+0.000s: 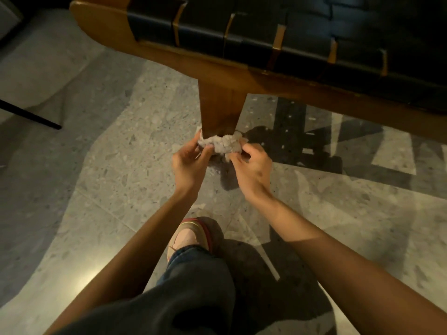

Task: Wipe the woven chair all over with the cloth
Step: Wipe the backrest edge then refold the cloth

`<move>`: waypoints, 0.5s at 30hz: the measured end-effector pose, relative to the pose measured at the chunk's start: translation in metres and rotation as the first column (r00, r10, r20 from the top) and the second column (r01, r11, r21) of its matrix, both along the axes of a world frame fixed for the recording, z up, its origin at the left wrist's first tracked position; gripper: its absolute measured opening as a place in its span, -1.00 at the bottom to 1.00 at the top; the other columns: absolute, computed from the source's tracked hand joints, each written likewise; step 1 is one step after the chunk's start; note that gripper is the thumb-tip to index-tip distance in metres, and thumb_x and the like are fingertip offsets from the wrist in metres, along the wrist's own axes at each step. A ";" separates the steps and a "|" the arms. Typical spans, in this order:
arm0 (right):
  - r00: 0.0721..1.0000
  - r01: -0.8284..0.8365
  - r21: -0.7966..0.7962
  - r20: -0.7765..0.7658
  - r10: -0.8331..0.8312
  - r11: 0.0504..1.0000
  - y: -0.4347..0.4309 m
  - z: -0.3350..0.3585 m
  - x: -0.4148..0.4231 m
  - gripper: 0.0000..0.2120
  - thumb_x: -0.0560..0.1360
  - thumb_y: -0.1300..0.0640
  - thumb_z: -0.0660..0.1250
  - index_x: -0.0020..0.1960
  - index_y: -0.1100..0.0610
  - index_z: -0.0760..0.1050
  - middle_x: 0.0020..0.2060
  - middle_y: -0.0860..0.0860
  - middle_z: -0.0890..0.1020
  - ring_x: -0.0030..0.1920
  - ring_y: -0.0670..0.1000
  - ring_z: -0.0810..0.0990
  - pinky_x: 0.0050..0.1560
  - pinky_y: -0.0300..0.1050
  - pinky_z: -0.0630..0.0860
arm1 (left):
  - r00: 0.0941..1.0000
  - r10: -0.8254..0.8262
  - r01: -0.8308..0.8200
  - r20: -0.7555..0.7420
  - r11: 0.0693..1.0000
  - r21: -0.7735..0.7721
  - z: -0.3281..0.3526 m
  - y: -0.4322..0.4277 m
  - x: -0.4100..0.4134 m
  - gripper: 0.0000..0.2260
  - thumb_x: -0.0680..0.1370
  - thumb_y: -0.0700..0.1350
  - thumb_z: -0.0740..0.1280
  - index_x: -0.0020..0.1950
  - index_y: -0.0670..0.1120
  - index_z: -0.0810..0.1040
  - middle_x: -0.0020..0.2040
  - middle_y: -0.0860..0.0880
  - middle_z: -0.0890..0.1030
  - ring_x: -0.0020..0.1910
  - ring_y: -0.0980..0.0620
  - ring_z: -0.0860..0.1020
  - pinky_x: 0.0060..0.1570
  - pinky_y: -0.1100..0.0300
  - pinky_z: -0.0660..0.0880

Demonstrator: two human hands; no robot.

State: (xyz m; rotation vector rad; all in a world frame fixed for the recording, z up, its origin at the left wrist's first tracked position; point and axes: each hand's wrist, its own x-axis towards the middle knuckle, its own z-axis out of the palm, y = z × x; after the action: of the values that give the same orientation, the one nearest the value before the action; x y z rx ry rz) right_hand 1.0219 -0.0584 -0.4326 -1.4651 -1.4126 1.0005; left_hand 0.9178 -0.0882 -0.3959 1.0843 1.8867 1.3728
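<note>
Head view, cloth (223,144) against chair leg (221,110), left fingers (206,150), right fingers (247,149) pinching

Your pale fluffy cloth (221,144) is wrapped round the foot of the woven chair (266,39) leg (brown wood, black straps above).

The chair leg (221,110) is brown wood, smooth, with a soft shine. Your cloth (223,143), held against the bottom of that leg, is pale, fluffy and rough-looking. Above the leg, the seat straps (302,27) are black and smooth, a bit shiny, maybe leather. Under the leg, the floor (121,177) is grey speckled stone, smooth and glossy. Nearer you than the leg, your trousers (193,286) are dark matt cloth.
</note>
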 end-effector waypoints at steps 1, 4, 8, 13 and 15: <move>0.998 0.025 0.028 -0.061 -0.023 0.999 -0.001 0.012 0.003 -0.79 0.44 0.21 0.43 0.07 0.22 0.63 -0.05 0.10 0.61 -0.27 -0.26 0.52 -0.30 -0.57 0.36 | 0.999 -0.009 0.007 0.042 0.999 0.036 0.011 0.000 0.003 -0.69 0.55 -0.29 0.31 0.30 -0.24 0.51 0.00 -0.08 0.65 -0.13 0.22 0.62 -0.07 0.36 0.54; 0.986 0.056 0.079 -0.160 -0.043 0.995 -0.001 0.046 0.014 -0.77 0.45 0.20 0.43 0.10 0.19 0.64 -0.08 0.05 0.61 -0.24 -0.34 0.52 -0.28 -0.57 0.35 | 0.989 0.000 -0.020 0.146 0.991 0.135 0.043 0.002 0.013 -0.65 0.53 -0.30 0.34 0.32 -0.25 0.48 0.03 -0.08 0.67 -0.03 0.10 0.64 -0.03 0.30 0.56; 0.983 0.082 0.183 -0.177 -0.049 0.980 -0.002 0.082 0.024 -0.73 0.46 0.16 0.43 0.15 0.16 0.62 -0.04 0.00 0.63 -0.12 -0.19 0.57 -0.10 -0.48 0.46 | 0.979 0.026 -0.079 0.201 0.962 0.261 0.075 0.006 0.025 -0.61 0.48 -0.29 0.40 0.30 -0.27 0.49 -0.06 0.02 0.68 -0.07 0.14 0.65 -0.07 0.33 0.56; 0.980 0.078 0.243 -0.196 -0.030 0.967 -0.002 0.088 0.027 -0.75 0.47 0.16 0.42 0.14 0.12 0.62 -0.11 -0.14 0.56 -0.11 -0.26 0.54 -0.11 -0.47 0.46 | 0.983 0.017 -0.076 0.185 0.944 0.320 0.079 0.008 0.027 -0.62 0.47 -0.32 0.41 0.28 -0.31 0.49 -0.03 0.06 0.68 -0.04 0.12 0.65 -0.08 0.35 0.54; 0.977 0.107 0.258 -0.204 -0.054 0.960 -0.001 0.080 0.024 -0.72 0.45 0.20 0.44 0.14 0.23 0.61 -0.06 0.03 0.59 -0.16 -0.36 0.53 -0.22 -0.58 0.38 | 0.989 -0.002 -0.049 0.150 0.941 0.336 0.075 0.008 0.025 -0.63 0.48 -0.33 0.40 0.28 -0.31 0.49 0.03 -0.01 0.67 0.01 0.06 0.65 -0.04 0.30 0.55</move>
State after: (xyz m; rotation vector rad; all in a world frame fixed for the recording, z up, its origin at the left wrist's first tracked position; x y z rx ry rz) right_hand 1.0456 -0.0592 -0.3522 -1.1828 -1.2797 0.8406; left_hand 0.9427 -0.0805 -0.3208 1.0857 1.5977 1.7881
